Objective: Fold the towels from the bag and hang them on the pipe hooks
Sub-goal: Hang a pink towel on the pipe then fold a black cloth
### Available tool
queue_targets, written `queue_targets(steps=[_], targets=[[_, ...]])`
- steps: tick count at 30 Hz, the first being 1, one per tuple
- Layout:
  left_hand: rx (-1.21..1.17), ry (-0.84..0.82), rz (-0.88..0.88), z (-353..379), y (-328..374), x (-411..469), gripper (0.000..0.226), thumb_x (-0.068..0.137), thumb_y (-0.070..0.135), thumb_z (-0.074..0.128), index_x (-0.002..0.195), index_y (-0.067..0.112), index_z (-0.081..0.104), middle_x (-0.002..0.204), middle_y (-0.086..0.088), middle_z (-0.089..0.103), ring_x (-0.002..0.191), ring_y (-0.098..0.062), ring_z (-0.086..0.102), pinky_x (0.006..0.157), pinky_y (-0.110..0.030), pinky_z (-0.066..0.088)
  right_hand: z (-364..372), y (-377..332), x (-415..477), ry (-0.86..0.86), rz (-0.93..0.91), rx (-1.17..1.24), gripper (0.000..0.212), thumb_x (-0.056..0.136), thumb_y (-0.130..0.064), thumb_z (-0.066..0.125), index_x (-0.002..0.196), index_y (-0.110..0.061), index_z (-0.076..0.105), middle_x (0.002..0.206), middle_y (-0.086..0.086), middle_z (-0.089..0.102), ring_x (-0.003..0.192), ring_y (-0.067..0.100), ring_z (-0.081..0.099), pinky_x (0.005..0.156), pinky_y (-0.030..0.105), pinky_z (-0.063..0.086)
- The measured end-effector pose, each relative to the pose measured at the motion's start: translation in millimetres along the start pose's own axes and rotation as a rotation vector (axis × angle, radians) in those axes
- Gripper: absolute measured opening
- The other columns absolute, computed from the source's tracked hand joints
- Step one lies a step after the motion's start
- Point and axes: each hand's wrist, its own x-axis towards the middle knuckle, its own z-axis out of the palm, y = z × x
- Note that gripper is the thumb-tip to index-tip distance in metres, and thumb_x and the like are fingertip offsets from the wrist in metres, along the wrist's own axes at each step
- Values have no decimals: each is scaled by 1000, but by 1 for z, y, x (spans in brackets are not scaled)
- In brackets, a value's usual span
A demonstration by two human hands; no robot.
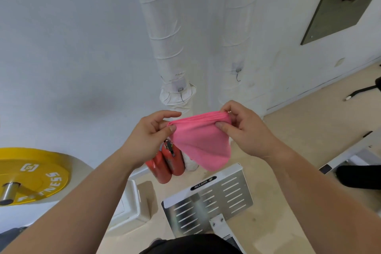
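Towel (203, 142) is hanging folded, left hand (153, 130) and right hand (245, 130) pinching its top corners; folding looks done, so next is probably reaching the hook (238, 76) at one o'clock.

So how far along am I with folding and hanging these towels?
Done: the pink towel already looks folded, its top edge showing stacked layers. In hand: the left hand and right hand pinch its upper corners. Left: hanging it; the left pipe hook and right pipe hook are both bare. No other towels show, so how many remain is unknown.
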Motion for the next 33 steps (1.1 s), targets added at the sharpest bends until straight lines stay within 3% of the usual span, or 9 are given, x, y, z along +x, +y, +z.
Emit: queue_targets(steps=[3, 7, 9, 13, 18, 24, 27, 30, 33], targets=[[-125, 16, 24, -1, 4, -2, 33, 99, -1, 58, 117, 25, 69, 77, -32, 63, 72, -25, 58, 74, -26, 51, 6, -1, -1, 106, 48, 239, 31, 100, -9, 58, 104, -39, 51, 74, 25, 57, 66, 25, 44, 67, 36, 37], [-229, -47, 20, -5, 14, 0, 47, 96, -11, 55, 129, 22, 62, 68, -8, 62, 61, -13, 55, 62, -17, 47, 16, -6, -4, 182, -51, 257, 37, 93, 8, 48, 81, -25, 59, 71, -14, 55, 69, 6, 46, 68, 18, 37], [-307, -195, -16, -14, 19, 3, 66, 90, -16, 58, 139, 27, 52, 79, -6, 67, 66, -12, 61, 65, -19, 50, 14, -12, -5, 148, -44, 245, 41, 83, 10, 43, 72, -24, 63, 71, -17, 61, 71, 0, 53, 71, 11, 38], [-222, -552, -69, -31, 32, 17, 92, 81, -7, 75, 149, 44, 39, 111, -15, 71, 93, -24, 71, 80, -29, 56, 6, -26, -2, 45, -9, 266, 50, 93, 16, 44, 76, -21, 72, 75, -21, 69, 77, -6, 60, 75, 7, 40], [-124, -658, -80, -17, 53, 36, 84, 82, 5, 76, 148, 44, 41, 133, -23, 63, 110, -36, 65, 88, -42, 56, -1, -29, 3, -53, 34, 309, 49, 97, 10, 45, 74, -22, 74, 76, -18, 70, 74, -2, 60, 70, 10, 43], [36, -667, -26, 7, 65, 39, 44, 91, -18, 54, 106, 22, 64, 93, -2, 69, 76, -22, 57, 62, -27, 47, -3, -13, -2, 36, 83, 349, 47, 91, 15, 43, 68, -16, 70, 74, -8, 70, 76, 3, 60, 71, 11, 44], [195, -619, 17, 14, 68, 40, 40, 84, -9, 55, 100, 21, 76, 94, 6, 73, 81, -17, 61, 71, -34, 48, 2, -4, -6, 67, 103, 441, 40, 89, 17, 45, 72, -8, 70, 72, -7, 69, 70, 2, 60, 66, 10, 44], [246, -574, 15, 17, 67, 42, 43, 78, 4, 53, 100, 29, 81, 104, 5, 76, 96, -31, 68, 84, -49, 54, 6, 5, -15, 46, 151, 613, 26, 83, 14, 59, 80, -8, 73, 69, -11, 69, 63, -4, 58, 59, 8, 42], [229, -534, 5, 16, 66, 44, 44, 80, 6, 55, 104, 32, 80, 115, -10, 74, 110, -50, 61, 95, -65, 48, 9, 20, -25, -70, 174, 642, 23, 71, -2, 69, 76, -21, 80, 75, -9, 72, 73, 1, 62, 67, 13, 47]])
